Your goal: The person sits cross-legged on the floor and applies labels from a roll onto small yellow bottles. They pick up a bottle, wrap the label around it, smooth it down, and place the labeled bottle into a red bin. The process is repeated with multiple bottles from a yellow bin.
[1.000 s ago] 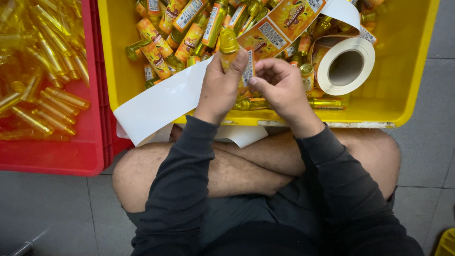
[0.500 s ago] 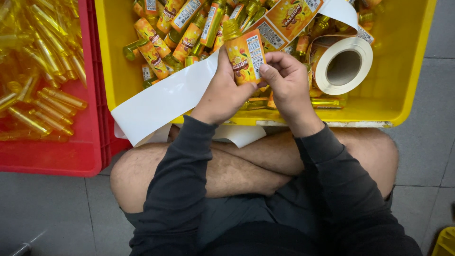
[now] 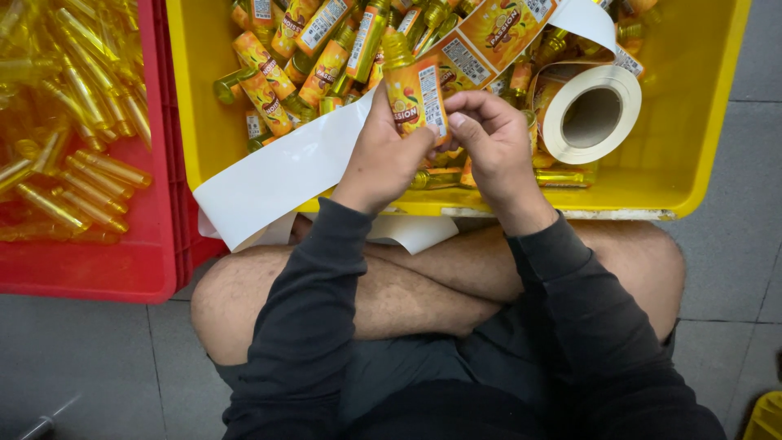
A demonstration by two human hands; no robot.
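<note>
We hold one small bottle [image 3: 414, 94] upright between both hands, above the near wall of the yellow bin [image 3: 692, 175]. Its long axis runs near to far from us, with the yellow cap at the far end and the base toward the palms.

Left hand [image 3: 383, 159]: the fingers are clenched around the left side and back of the bottle, and the thumb runs up along its left edge. This hand carries the bottle.

Right hand [image 3: 489, 143]: the fingers [image 3: 460, 106] are curled and press the right edge of the orange label on the bottle, at the barcode panel. The bottle therefore lies directly left of the right fingertips and directly right of the left thumb, touching both. Neither hand is released.

Beyond the fingers, a label strip [image 3: 497, 33] leads right to the roll [image 3: 590, 114], which lies in the bin just right of the right hand. The bare white backing paper [image 3: 277, 175] passes under the left hand, over the near wall of the bin and down to the left. Labelled bottles [image 3: 326, 61] lie in a heap beyond and left of the fingers. Well to the left, a red bin [image 3: 122, 269] holds unlabelled bottles [image 3: 73, 163].
</note>
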